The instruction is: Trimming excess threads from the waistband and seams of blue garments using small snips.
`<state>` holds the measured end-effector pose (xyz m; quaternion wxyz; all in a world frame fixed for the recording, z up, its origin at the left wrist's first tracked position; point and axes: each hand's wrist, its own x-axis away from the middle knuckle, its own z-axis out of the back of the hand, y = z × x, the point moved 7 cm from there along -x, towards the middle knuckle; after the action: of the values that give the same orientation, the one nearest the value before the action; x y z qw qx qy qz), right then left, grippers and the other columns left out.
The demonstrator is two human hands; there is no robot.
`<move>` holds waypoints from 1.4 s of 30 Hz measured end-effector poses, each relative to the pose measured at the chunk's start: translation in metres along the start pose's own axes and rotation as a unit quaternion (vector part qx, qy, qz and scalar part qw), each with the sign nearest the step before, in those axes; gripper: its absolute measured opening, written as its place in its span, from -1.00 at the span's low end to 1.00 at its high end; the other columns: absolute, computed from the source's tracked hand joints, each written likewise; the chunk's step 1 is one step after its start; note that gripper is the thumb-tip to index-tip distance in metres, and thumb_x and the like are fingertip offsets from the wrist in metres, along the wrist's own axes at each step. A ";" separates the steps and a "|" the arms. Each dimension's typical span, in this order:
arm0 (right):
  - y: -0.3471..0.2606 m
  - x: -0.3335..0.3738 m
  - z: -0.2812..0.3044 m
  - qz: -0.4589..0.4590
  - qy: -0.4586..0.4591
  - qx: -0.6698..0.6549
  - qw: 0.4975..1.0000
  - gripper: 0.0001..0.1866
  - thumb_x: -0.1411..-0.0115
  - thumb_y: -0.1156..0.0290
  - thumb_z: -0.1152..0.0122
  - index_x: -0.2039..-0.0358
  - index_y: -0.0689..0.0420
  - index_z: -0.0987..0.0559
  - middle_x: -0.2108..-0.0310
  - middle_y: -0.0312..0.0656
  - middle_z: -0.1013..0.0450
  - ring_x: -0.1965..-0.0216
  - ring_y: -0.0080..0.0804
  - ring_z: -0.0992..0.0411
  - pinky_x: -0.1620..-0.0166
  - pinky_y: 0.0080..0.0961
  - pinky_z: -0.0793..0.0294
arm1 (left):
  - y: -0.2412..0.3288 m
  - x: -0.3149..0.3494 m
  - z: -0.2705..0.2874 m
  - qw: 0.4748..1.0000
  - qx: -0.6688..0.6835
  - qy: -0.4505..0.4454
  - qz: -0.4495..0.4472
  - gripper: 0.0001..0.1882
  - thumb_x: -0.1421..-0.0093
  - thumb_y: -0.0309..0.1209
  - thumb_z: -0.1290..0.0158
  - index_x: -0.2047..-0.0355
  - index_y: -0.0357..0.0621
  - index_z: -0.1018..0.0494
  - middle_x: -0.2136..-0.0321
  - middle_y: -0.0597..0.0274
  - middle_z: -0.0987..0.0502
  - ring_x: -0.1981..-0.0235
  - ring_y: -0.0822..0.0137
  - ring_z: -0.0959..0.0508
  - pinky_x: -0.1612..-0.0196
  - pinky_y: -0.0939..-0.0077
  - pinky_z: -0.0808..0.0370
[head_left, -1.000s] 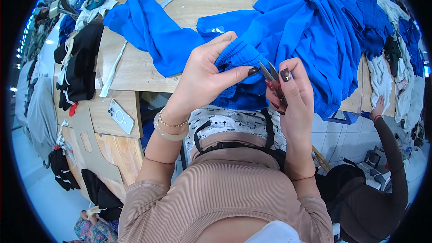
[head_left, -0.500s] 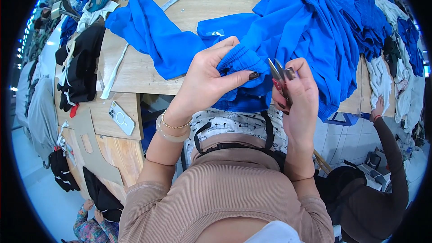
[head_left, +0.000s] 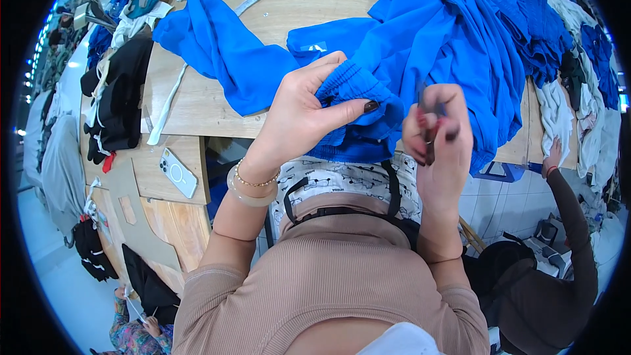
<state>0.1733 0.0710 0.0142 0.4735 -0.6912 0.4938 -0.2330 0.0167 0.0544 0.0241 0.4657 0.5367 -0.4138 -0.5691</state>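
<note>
Gathered elastic on a bright blue garment [head_left: 351,141] is pinched in my left hand [head_left: 296,115], the thumb lying over the ruffled edge. The rest of the blue cloth spreads over the table top beyond. Just to the right of the elastic, my right hand [head_left: 445,135] is curled round small thread snips [head_left: 430,141], red on the handle. Motion smears the fingers and the blades, which stand apart from the cloth.
A wooden table [head_left: 315,0] carries the cloth. On the left lie a phone [head_left: 178,172], a beige cardboard pattern piece [head_left: 141,213] and black cloth bundles [head_left: 125,95]. A co-worker's arm [head_left: 568,207] reaches onto white cloth at right; another person's hands [head_left: 152,325] show lower left.
My right hand has drawn the snips slightly right, away from the elastic, and turned them. The left hand keeps its pinch almost unmoved. At lower left, the other person's hands have shifted.
</note>
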 end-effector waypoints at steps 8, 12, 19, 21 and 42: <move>-0.014 -0.008 -0.019 0.204 0.057 0.465 0.859 -0.65 0.15 0.60 -0.36 0.27 0.14 -0.56 0.58 -0.22 -0.34 0.61 -0.46 -0.32 0.56 -0.58 -0.29 | -0.012 0.002 -0.001 0.996 -0.023 0.019 0.078 -0.70 0.00 -0.60 -0.16 0.20 -0.36 -0.46 0.42 0.31 -0.56 0.39 0.62 -0.47 0.30 0.74 -0.44; -0.019 -0.008 -0.022 0.269 0.061 0.505 0.818 -0.68 0.17 0.68 -0.27 0.33 0.13 -0.56 0.57 -0.21 -0.31 0.60 -0.40 -0.35 0.56 -0.57 -0.29 | -0.016 0.003 -0.001 0.995 -0.003 0.031 0.098 -0.75 -0.01 -0.61 -0.15 0.24 -0.35 -0.47 0.42 0.33 -0.56 0.40 0.63 -0.47 0.32 0.74 -0.44; -0.017 -0.008 -0.022 0.240 0.071 0.489 0.836 -0.91 -0.03 0.59 -0.20 0.41 0.22 -0.50 0.49 -0.20 -0.35 0.52 -0.44 -0.29 0.48 -0.62 -0.25 | -0.016 0.000 -0.002 0.996 -0.037 0.062 0.054 -0.84 0.02 -0.54 -0.17 0.40 -0.32 -0.48 0.51 0.28 -0.44 0.49 0.56 -0.39 0.43 0.64 -0.37; -0.013 -0.007 -0.033 0.238 0.025 0.504 0.830 -0.92 -0.05 0.63 -0.13 0.40 0.22 -0.47 0.47 -0.15 -0.35 0.48 -0.32 -0.33 0.44 -0.59 -0.28 | -0.016 0.001 -0.002 0.995 -0.050 0.055 0.066 -0.83 0.02 -0.54 -0.17 0.39 -0.33 -0.48 0.50 0.29 -0.44 0.49 0.56 -0.39 0.42 0.63 -0.37; -0.020 0.003 0.000 0.007 0.035 0.322 0.946 -0.93 -0.16 0.59 -0.12 0.32 0.29 -0.48 0.57 -0.36 -0.38 0.59 -0.78 -0.23 0.56 -0.82 -0.12 | -0.017 0.004 0.000 0.991 0.080 0.060 0.094 -0.69 -0.02 -0.57 -0.17 0.22 -0.47 -0.43 0.43 0.26 -0.57 0.41 0.63 -0.47 0.32 0.72 -0.45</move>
<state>0.1838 0.0701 0.0312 0.6549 -0.4896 0.4136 -0.4005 0.0156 0.0548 0.0066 0.4967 0.5645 -0.4775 -0.4545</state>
